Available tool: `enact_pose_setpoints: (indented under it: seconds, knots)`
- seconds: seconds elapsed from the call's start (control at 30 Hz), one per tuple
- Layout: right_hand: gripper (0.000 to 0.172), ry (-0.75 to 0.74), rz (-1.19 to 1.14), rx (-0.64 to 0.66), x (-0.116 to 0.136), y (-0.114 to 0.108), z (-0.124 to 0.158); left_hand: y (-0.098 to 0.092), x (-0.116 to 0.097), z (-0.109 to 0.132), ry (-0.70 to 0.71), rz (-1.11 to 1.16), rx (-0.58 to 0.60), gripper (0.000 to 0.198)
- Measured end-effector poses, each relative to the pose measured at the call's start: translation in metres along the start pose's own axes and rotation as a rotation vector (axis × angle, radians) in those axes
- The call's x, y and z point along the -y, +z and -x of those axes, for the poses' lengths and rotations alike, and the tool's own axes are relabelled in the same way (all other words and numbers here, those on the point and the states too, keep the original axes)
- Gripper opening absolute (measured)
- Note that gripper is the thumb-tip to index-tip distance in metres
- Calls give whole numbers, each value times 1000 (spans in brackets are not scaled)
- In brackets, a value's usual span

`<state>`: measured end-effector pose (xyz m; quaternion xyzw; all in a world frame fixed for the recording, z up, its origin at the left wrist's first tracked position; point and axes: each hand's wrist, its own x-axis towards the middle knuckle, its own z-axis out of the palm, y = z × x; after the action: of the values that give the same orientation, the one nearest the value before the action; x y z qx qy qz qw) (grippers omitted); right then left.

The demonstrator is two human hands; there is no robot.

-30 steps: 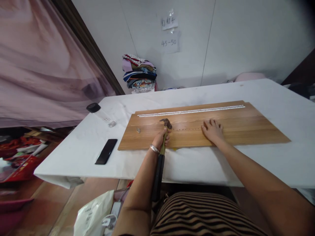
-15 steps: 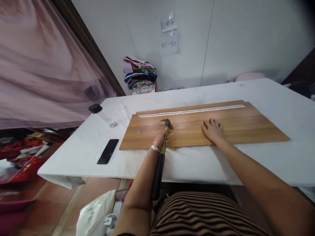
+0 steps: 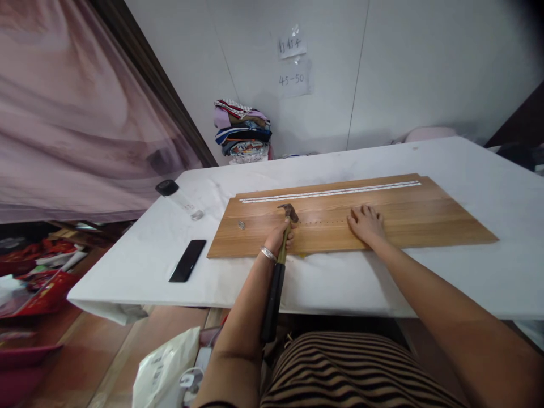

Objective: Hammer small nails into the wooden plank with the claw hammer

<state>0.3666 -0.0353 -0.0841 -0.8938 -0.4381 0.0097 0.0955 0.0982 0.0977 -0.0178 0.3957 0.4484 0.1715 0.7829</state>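
My left hand (image 3: 277,237), with a silver bracelet at the wrist, is wrapped round a claw hammer (image 3: 274,303) close below its head. The black grip points back toward my body. Under both hands lies a wooden board (image 3: 433,218) with a brown grain. My right hand (image 3: 366,224) rests flat on it, fingers spread, holding nothing. Between the hands runs a row of small dark marks (image 3: 321,222), too small to tell whether they are holes or nail heads. A little heap of nails (image 3: 241,225) sits on the board's left part. Two white strips (image 3: 331,192) cross its far side.
A black phone (image 3: 187,261) and a clear bottle with a black lid (image 3: 181,201) are on the white-covered table (image 3: 127,260), left of the board. Folded clothes (image 3: 243,130) are stacked by the wall. A white plastic bag (image 3: 165,368) is below the table's front edge.
Both hands and the hammer keep their places on the board. Only a slight shift of the whole view shows.
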Motion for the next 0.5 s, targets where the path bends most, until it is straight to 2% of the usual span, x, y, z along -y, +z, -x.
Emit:
enact_pose_setpoints:
  seconds: [0.17, 0.27, 0.4, 0.47, 0.5]
  knots:
    - [55, 2, -33, -10, -1, 0, -1, 0, -9, 5, 68, 39, 8, 38]
    - [49, -5, -161, -69, -9, 0, -5, 0, -18, 7, 96, 68, -7, 35]
    - [49, 68, -549, -264, -10, -1, 3, 4, -29, 8, 132, 135, -48, 35]
    - [46, 41, -789, -243, 4, -3, 16, 11, -32, 7, 150, 172, -76, 34]
    - [40, 11, -925, -164, 16, -4, 25, 16, -32, 5, 160, 185, -88, 34]
